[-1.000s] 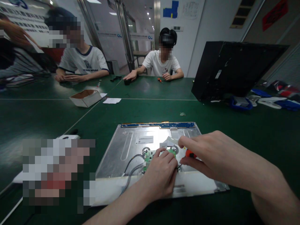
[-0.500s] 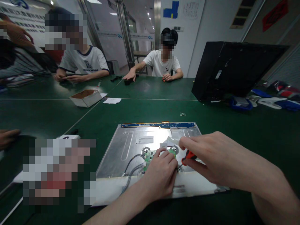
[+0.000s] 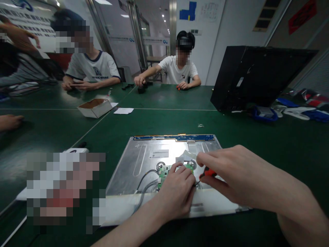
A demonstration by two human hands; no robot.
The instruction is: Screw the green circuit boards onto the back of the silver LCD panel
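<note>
A flat display panel (image 3: 128, 164) lies back side up in front of me, its metal back bare and a pale strip along the near edge. On its middle sits a green circuit board (image 3: 162, 172) with dark cables (image 3: 144, 187) running off its left side. My left hand (image 3: 177, 183) is curled over the board and covers much of it, fingertips out of sight beneath it. A screwdriver (image 3: 208, 172) with a red and black handle is pinched in my right hand (image 3: 226, 168). Its thin shaft slants down-left to the board's right edge, beside my left hand; the tip is hidden.
A black monitor housing (image 3: 257, 79) stands at the back right, near gloves (image 3: 298, 112). An open white box (image 3: 96, 110) and paper (image 3: 123, 110) lie farther left. A blurred-out item (image 3: 64, 185) lies left of the panel. Two people sit across the green table.
My hands and the screwdriver have hardly moved. Across the table, a person's hand has drawn up over a black object. At the left edge, another person's hand has shifted farther away.
</note>
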